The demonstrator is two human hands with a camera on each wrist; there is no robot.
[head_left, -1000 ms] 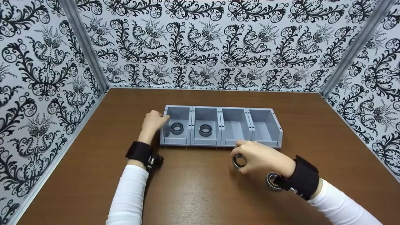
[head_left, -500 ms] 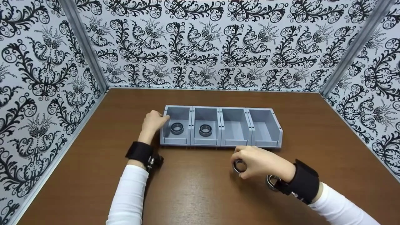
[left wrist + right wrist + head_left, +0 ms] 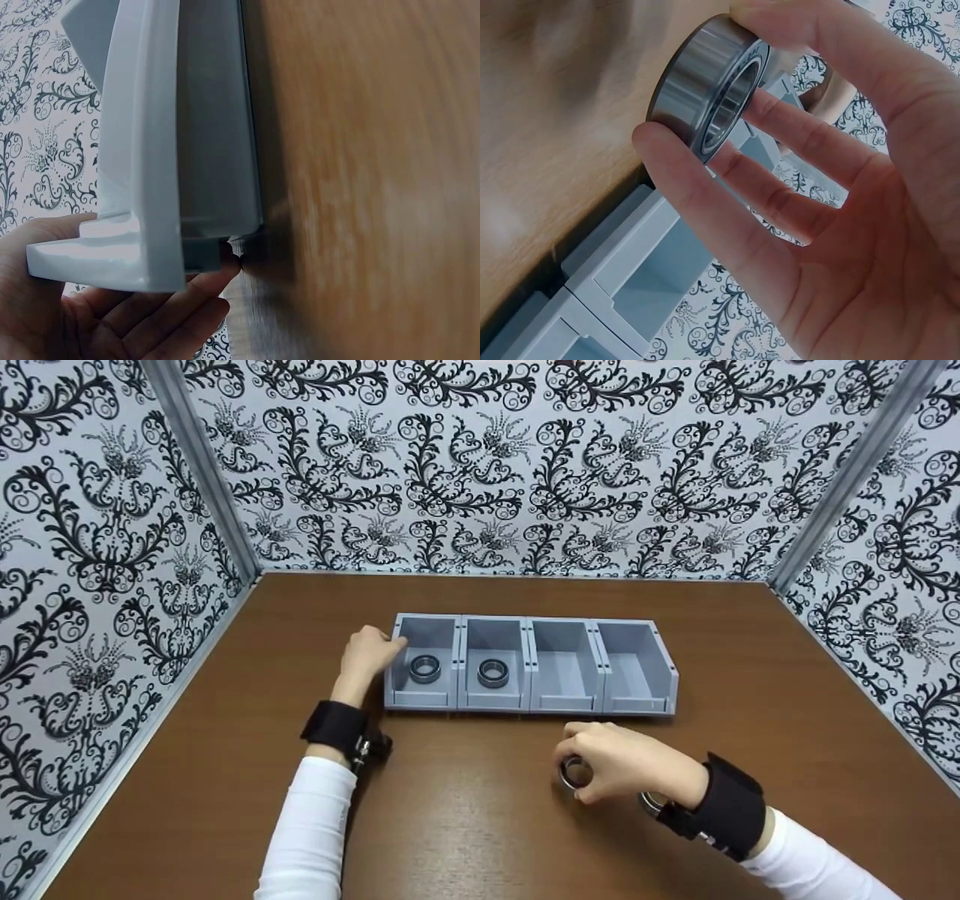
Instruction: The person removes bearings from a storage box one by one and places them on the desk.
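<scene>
Here, my right hand (image 3: 622,763) pinches a steel bearing (image 3: 706,84) between thumb and fingertips, in front of the row of gray bins (image 3: 566,703); my left hand (image 3: 370,652) grips the leftmost bin (image 3: 421,700) by its side wall.

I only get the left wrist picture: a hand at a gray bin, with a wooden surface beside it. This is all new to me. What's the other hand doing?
Observer: The right hand pinches a metal ring, as the right wrist view shows.
Visitor: Oh! Is anything inside the bins?
Observer: The head view shows one dark ring in the leftmost bin and a second dark ring in the neighboring bin.
Visitor: Any more rings around?
Observer: Yes, a loose ring is on the table, partly hidden from the head camera.
</scene>
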